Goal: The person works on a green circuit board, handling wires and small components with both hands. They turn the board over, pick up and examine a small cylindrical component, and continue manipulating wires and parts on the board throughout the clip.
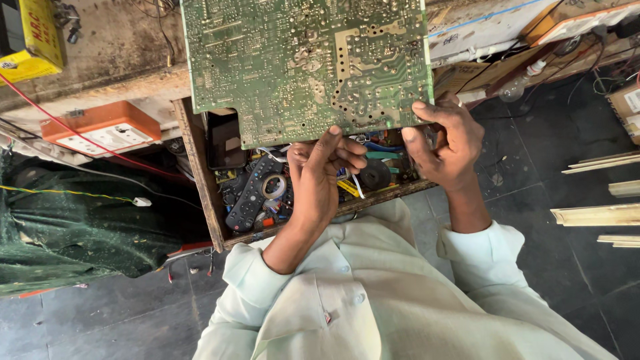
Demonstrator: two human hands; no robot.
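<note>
A large green circuit board (300,60) shows its solder side and fills the top middle of the head view. My left hand (320,173) grips its near edge at the middle, thumb on the solder face. My right hand (447,143) clasps the board's near right corner, thumb on top. Both hands hold the board over an open wooden drawer (200,180). The board hides the far part of the drawer.
The drawer holds a black remote (250,197), a tape roll (273,187), cutters with a blue-green handle and several small parts. An orange and white switch box (100,130) lies at left, a yellow box (33,40) top left, green cloth (73,227) below, wooden strips (600,213) at right.
</note>
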